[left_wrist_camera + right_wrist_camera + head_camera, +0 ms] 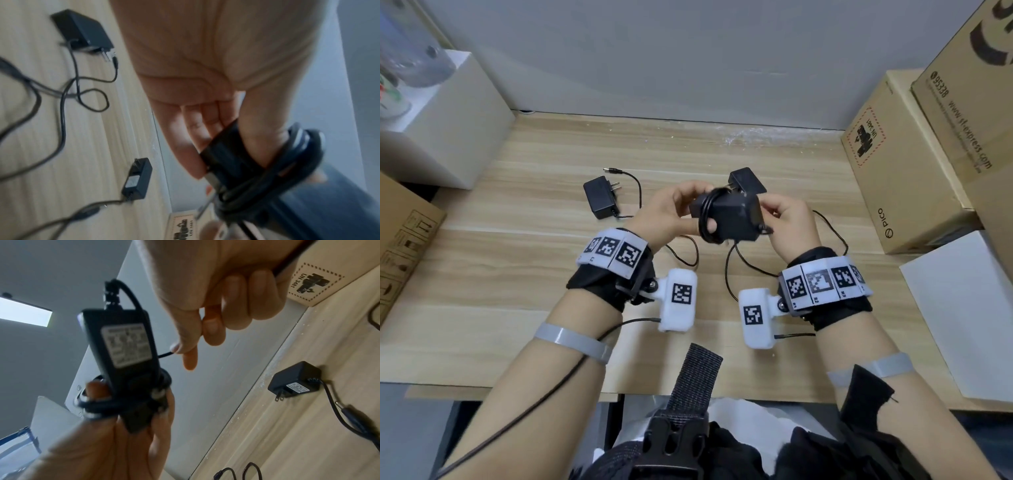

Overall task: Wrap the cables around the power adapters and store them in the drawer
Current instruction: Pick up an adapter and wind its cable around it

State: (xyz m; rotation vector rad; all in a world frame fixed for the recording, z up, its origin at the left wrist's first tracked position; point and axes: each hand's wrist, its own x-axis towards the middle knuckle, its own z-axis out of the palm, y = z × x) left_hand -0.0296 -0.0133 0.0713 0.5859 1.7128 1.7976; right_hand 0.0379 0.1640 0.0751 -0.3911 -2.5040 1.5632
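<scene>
A black power adapter (734, 217) is held above the wooden table (524, 274), with several turns of its black cable (705, 219) coiled round its body. My left hand (674, 212) grips the adapter (228, 155) and the coils at its prong end. My right hand (789, 219) pinches the cable (164, 355) between thumb and forefinger beside the adapter (125, 345). The cable's loose rest (729, 274) hangs down and loops on the table. A second adapter (601, 202) lies at the left with its cable unwrapped, and a third (746, 180) lies behind my hands. No drawer is in view.
Cardboard boxes (900, 161) stand stacked along the right edge, with a white box (962, 308) in front of them. Another white box (452, 120) stands at the back left and a cardboard box (404, 240) at the left edge. A grey wall bounds the table's far side.
</scene>
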